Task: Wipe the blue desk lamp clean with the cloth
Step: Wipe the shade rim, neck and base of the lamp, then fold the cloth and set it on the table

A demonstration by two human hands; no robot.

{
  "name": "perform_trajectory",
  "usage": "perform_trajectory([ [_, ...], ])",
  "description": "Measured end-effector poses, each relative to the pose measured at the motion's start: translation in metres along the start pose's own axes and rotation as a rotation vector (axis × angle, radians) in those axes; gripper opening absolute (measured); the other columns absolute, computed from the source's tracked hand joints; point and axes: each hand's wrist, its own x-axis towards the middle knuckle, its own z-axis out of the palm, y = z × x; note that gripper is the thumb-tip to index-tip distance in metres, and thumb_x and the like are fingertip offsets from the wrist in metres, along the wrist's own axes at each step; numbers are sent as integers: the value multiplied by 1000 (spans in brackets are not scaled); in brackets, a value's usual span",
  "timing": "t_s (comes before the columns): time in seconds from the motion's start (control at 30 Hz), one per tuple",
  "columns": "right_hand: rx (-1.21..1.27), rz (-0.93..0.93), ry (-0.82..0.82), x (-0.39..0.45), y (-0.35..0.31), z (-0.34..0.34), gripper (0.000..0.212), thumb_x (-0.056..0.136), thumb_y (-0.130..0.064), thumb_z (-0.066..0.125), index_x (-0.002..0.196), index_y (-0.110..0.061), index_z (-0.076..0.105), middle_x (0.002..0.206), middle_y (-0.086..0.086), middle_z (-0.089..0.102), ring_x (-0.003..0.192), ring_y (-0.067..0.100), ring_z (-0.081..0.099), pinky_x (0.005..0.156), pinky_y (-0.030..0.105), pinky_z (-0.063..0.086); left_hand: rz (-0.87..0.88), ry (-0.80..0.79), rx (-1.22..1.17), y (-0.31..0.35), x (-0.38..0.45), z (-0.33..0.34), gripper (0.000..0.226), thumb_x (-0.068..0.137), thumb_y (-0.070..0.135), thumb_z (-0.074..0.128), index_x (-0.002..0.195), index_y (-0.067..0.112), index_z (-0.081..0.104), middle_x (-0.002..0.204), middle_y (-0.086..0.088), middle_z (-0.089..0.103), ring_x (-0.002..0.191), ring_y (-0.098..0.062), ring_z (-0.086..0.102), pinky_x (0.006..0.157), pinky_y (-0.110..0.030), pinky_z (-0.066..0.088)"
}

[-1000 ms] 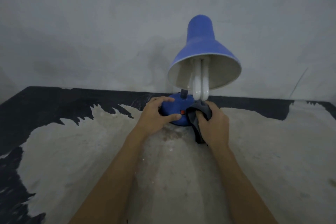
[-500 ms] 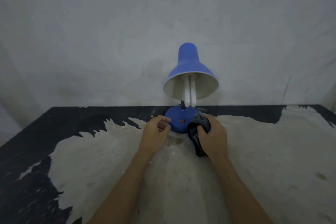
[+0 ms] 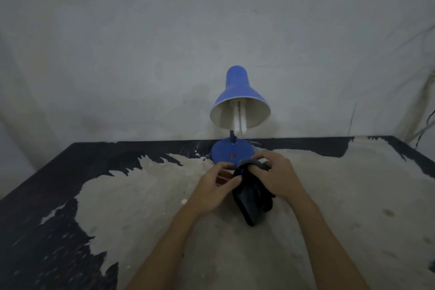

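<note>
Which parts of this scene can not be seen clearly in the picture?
- Head view: front rim of the lamp base, hidden behind the cloth and both hands.
- Right hand: its fingers are partly wrapped in cloth.
- Lamp neck: mostly behind the bulb.
- Red switch: too small to tell its position.

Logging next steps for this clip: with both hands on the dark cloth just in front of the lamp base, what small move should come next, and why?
Probably carry the cloth forward onto the lamp base. Both the left hand and right hand hold it bunched just short of the base, and neither touches the blue desk lamp.
</note>
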Motion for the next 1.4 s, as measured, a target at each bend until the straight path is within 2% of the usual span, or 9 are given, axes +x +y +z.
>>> perform_trajectory([
  [0.13, -99, -74, -127, 3, -13, -7, 14, 95, -30, 61, 89, -19, 68, 82, 0, 68, 73, 13, 64, 60, 19, 47, -36, -34, -76, 22, 5, -3, 35, 92, 26, 70, 126, 29, 59, 105, -2, 69, 91, -16, 70, 73, -31, 62],
  [0.3, -114, -99, -149, 3, -21, -17, 28, 99, -35, 53, 80, -20, 66, 71, -1, 65, 68, 17, 62, 60, 34, 45, -70, 5, -143, 40, 5, -16, 24, 97, 17, 58, 115, 33, 62, 102, -8, 65, 94, -26, 69, 69, -33, 61],
  [0.5, -141, -72, -94, 2, -36, -22, 31, 94, -43, 49, 71, -25, 60, 71, -4, 65, 73, 17, 63, 63, 37, 47, 63, -89, 84, 52, -3, -17, 52, 85, 32, 78, 130, 33, 52, 112, 15, 56, 89, -3, 63, 68, -8, 50],
  [0.67, -184, -87, -175, -1, -36, -37, 18, 91, -29, 60, 77, -19, 64, 71, -3, 66, 72, 18, 63, 61, 32, 44, 117, 26, 148, 46, 3, -34, 46, 86, 6, 69, 124, 31, 61, 93, 8, 65, 82, -13, 66, 81, -34, 55],
  [0.73, -200, -70, -220, -3, -37, -43, 7, 84, -24, 71, 86, -20, 65, 80, -3, 69, 75, 15, 65, 66, 30, 48, 150, 72, 159, 45, 4, -43, 39, 89, 9, 67, 119, 34, 65, 97, 6, 69, 91, -16, 69, 88, -37, 56],
  [0.87, -256, -44, -304, -3, -42, -44, 22, 76, -25, 77, 93, -26, 63, 93, -2, 68, 83, 16, 65, 69, 30, 51, 230, 87, 210, 53, 0, -45, 25, 96, 14, 61, 115, 29, 66, 108, 3, 70, 99, -8, 66, 87, -23, 53],
  [1.07, -259, -159, -208, -6, -51, -30, 17, 77, -29, 71, 75, -23, 55, 74, -1, 60, 70, 19, 58, 57, 30, 41, 311, 164, 260, 66, 0, -43, 21, 96, 14, 58, 106, 27, 71, 101, 13, 72, 97, 1, 65, 86, -13, 49],
  [1.23, -343, -200, -125, -13, -62, -6, 37, 74, -46, 72, 64, -25, 44, 66, -6, 52, 63, 13, 51, 52, 29, 30, 320, 253, 345, 71, -1, -53, 15, 88, 18, 67, 94, 27, 77, 90, 14, 75, 87, -1, 68, 83, -24, 56],
  [1.4, -323, -151, -241, -11, -67, -2, 25, 78, -34, 73, 69, -25, 53, 69, -3, 57, 66, 13, 56, 56, 28, 39, 235, 290, 456, 68, -4, -73, 9, 76, 37, 74, 82, 31, 76, 74, 19, 70, 73, -1, 67, 71, -37, 61],
])
